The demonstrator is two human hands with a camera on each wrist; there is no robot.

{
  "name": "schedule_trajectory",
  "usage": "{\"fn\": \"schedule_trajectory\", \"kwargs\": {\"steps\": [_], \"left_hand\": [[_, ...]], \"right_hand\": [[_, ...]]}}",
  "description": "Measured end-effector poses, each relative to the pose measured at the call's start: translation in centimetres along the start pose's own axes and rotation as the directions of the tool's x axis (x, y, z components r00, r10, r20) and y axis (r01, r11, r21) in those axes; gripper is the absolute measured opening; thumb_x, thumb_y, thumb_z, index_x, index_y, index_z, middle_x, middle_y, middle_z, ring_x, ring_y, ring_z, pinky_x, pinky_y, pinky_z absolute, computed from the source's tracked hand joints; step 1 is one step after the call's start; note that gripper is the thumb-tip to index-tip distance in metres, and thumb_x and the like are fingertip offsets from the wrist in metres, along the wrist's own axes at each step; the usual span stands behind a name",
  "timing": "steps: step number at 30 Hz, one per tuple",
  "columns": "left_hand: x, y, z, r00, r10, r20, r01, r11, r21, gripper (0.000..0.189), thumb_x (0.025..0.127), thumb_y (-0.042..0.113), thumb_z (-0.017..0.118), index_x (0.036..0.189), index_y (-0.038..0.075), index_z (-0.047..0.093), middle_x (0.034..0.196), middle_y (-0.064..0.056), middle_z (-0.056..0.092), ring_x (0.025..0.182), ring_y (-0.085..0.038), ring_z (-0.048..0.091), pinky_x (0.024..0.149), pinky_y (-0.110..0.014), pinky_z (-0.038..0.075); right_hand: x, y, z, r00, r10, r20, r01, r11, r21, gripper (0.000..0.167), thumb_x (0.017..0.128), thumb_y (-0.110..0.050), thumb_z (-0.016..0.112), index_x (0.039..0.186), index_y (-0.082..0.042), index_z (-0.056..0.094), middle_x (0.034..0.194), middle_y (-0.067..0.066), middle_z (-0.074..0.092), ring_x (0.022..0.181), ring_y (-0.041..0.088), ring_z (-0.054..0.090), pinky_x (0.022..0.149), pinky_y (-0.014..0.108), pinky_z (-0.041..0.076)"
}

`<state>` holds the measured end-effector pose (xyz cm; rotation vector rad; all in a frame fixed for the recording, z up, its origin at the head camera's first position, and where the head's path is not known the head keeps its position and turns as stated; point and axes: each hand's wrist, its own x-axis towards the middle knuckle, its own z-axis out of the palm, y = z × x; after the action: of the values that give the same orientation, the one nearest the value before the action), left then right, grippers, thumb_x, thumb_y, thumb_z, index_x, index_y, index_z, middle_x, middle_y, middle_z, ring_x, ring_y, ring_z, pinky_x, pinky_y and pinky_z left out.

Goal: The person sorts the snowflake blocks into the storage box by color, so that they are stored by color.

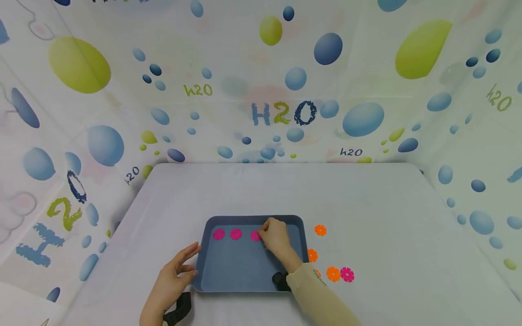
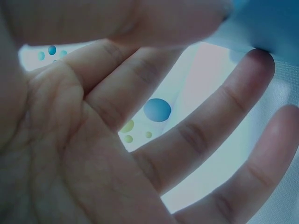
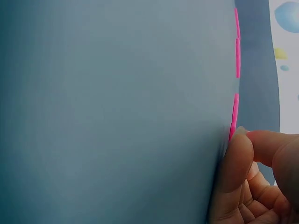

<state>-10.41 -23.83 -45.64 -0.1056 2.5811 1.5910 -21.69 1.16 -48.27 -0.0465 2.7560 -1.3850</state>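
Observation:
A blue-grey rectangular tray (image 1: 236,267) lies on the table. Along its far side, two pink scalloped discs (image 1: 219,234) rest flat on the bottom. To the right of them, my right hand (image 1: 278,237) pinches the edge of a third pink scalloped disc (image 1: 254,236) between thumb and fingertip, down at the tray's surface. The right wrist view shows that disc (image 3: 234,114) edge-on at the fingertips. At the tray's left rim, my left hand (image 1: 173,277) touches the side with extended fingers; its palm (image 2: 84,154) holds nothing.
Right of the tray, several orange scalloped discs (image 1: 333,273) lie on the white table (image 1: 387,226), one partly hidden by the right sleeve (image 1: 316,290). Another pink disc (image 1: 347,274) touches an orange one. A patterned curtain (image 1: 228,90) stands behind and along both sides.

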Motion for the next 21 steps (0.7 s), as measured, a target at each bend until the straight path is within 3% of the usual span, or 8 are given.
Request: {"fn": "schedule_trajectory", "kwargs": {"steps": [8,13,21], "left_hand": [[-0.1,-0.1,0.2,1.0,0.015,-0.012,-0.015,1.0,-0.009,0.065,0.086,-0.011,0.057,0.146,0.011,0.043,0.144,-0.017,0.05,0.107,-0.033,0.062,0.074,-0.019,0.053],[-0.1,-0.1,0.2,1.0,0.004,-0.012,-0.004,1.0,-0.006,0.066,0.086,-0.01,0.057,0.146,0.011,0.043,0.144,-0.017,0.05,0.105,-0.031,0.063,0.073,-0.019,0.053],[0.0,-0.1,0.0,1.0,-0.005,-0.005,0.005,1.0,0.011,0.065,0.087,-0.009,0.057,0.147,0.013,0.042,0.145,-0.015,0.05,0.107,-0.032,0.063,0.073,-0.02,0.053]], "right_hand": [[0.0,0.2,-0.9,0.998,-0.029,0.064,0.023,0.995,0.094,0.019,0.094,-0.018,0.062,0.086,-0.001,0.063,0.067,0.011,0.066,0.043,0.012,0.057,0.042,0.024,0.048],[0.1,0.4,-2.7,0.992,-0.08,0.099,0.058,0.977,0.204,0.02,0.097,-0.021,0.057,0.099,-0.003,0.064,0.082,0.016,0.068,0.058,0.02,0.065,0.051,0.029,0.054],[-0.4,0.5,-6.0,0.994,-0.102,-0.033,0.107,0.921,0.374,0.025,0.096,-0.014,0.058,0.117,-0.001,0.061,0.11,0.022,0.067,0.088,0.035,0.069,0.073,0.043,0.058]]}}
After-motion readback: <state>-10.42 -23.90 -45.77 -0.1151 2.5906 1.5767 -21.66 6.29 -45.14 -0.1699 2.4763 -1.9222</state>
